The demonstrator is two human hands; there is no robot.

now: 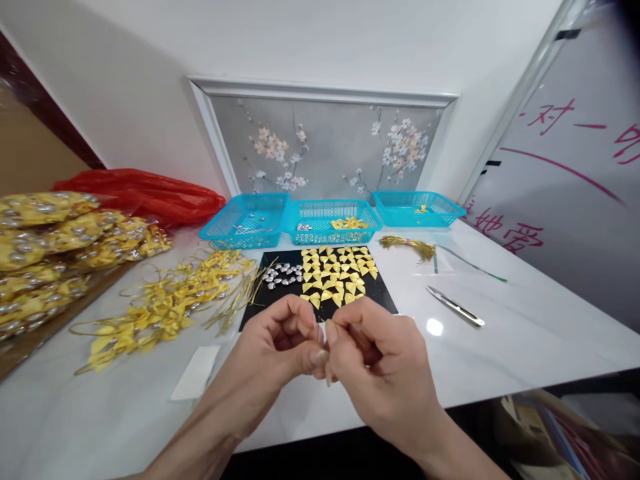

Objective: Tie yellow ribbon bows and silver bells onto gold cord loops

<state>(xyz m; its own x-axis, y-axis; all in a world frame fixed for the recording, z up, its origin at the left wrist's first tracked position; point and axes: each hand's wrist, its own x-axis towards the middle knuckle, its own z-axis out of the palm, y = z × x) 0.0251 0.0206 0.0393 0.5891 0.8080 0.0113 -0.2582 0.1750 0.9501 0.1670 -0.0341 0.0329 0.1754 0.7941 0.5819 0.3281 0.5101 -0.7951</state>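
My left hand and my right hand meet fingertip to fingertip in front of a black mat. Both are closed in a pinch, and what they hold is mostly hidden; only a tiny yellowish bit shows between the fingers. On the mat just beyond them lie rows of yellow ribbon bows and a cluster of silver beads. Loose gold cords rest at the mat's left edge. Left of those is a pile of yellow bows with cords and silver beads.
Three blue baskets stand along the wall. Thread snips and a bundle of gold cords lie on the right. At left are bagged bows, a red plastic bag and a white card.
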